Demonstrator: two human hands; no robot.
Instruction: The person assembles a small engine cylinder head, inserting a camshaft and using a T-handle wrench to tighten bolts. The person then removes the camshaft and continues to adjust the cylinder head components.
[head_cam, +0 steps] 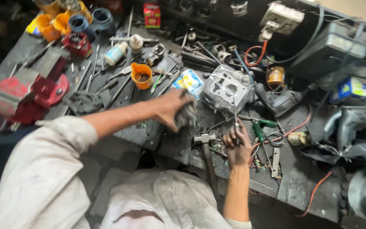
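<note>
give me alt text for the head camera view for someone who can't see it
Seen from above, a person at a cluttered workbench presses the left hand on a grey metal part while the right hand holds a thin tool upright. A hammer, power drill and red vise lie around.

Dim, uneven workshop light, brightest at upper right; deep shadows below, motion blur, soft distorted edges.

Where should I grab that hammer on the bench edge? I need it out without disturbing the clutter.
Grip the hammer by its handle, from the near bench edge. The handle points toward the person and overhangs freely, while the head lies among parts between the left hand and right hand.
</note>
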